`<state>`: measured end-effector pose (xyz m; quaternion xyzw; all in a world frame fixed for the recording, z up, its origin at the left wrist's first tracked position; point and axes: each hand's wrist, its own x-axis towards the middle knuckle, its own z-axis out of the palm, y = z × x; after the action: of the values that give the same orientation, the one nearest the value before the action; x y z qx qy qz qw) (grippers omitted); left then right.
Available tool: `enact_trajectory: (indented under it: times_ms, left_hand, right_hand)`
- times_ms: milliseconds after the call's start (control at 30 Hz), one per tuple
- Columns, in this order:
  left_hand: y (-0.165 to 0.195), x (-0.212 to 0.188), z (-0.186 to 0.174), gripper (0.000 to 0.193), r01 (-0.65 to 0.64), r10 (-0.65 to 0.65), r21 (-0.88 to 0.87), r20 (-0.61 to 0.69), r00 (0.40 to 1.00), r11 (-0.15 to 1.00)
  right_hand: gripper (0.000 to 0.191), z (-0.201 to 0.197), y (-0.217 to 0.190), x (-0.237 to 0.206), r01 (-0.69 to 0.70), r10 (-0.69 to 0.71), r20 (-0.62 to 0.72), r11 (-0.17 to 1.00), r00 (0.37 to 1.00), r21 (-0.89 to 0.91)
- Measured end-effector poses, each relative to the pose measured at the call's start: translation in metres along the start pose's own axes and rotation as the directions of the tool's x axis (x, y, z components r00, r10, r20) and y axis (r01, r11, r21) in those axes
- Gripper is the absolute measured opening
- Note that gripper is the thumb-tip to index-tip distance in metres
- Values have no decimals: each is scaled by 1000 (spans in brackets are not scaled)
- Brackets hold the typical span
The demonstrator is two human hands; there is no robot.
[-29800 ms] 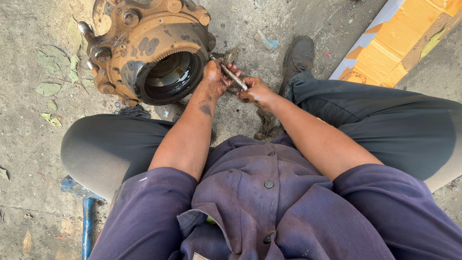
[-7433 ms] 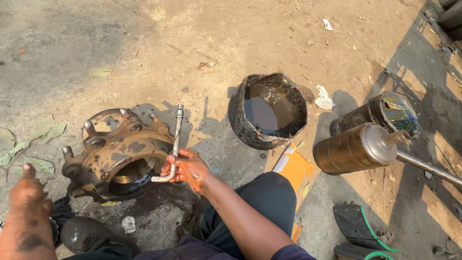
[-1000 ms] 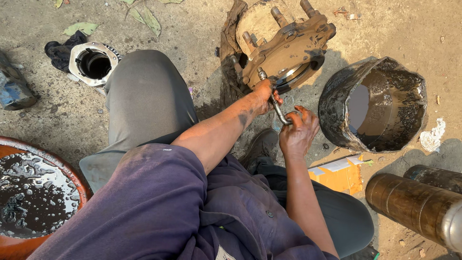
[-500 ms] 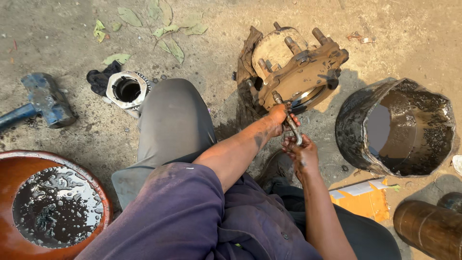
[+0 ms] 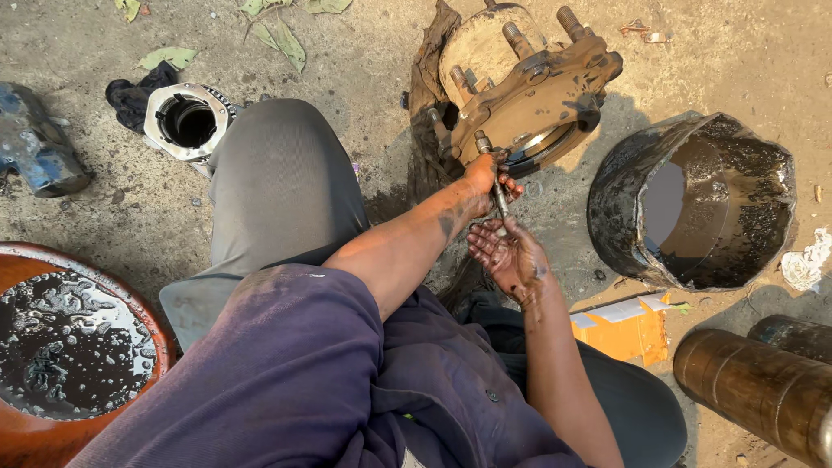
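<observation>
A greasy wheel hub [image 5: 529, 95] lies tilted on the ground, studs up, its bore open. Just below its rim the left hand [image 5: 485, 173] grips a slim metal tool [image 5: 496, 186]; the right hand [image 5: 511, 256] cups the tool's lower end, so work at the bore looks unfinished. Right of the hub stands a black oily tub [image 5: 693, 204].

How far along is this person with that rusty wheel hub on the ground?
Looks done: a bearing ring already lies apart on the ground, and the wheel hub sits tilted on a rag. In hand: the left hand holds a thin metal tool at the hub's rim, the right hand steadying its lower end. Left: the ring at the hub's opening is in place; greasy parts remain unassembled.
</observation>
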<state>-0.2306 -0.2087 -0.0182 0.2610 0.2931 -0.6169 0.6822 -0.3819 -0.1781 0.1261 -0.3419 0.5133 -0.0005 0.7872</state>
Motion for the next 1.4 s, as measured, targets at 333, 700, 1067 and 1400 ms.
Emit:
enact_trajectory:
  times_ms: [333, 700, 1067, 1400]
  left_hand:
    - [1, 12, -1, 27, -57, 88, 174, -177, 980, 983]
    - [-39, 20, -29, 27, -36, 115, 344, -210, 971, 938]
    - [9, -66, -51, 21, -217, 152, 465, 174, 973, 858]
    - [36, -145, -37, 23, -254, 175, 543, 194, 965, 800]
  right_hand:
    - [47, -10, -7, 9, 217, -689, 453, -406, 566, -888]
    - [37, -48, 26, 66, 128, -513, -34, 277, 857, -952]
    - [31, -44, 9, -32, -50, -660, -218, 265, 719, -963]
    - [36, -41, 19, -41, -4, -719, -143, 191, 680, -982]
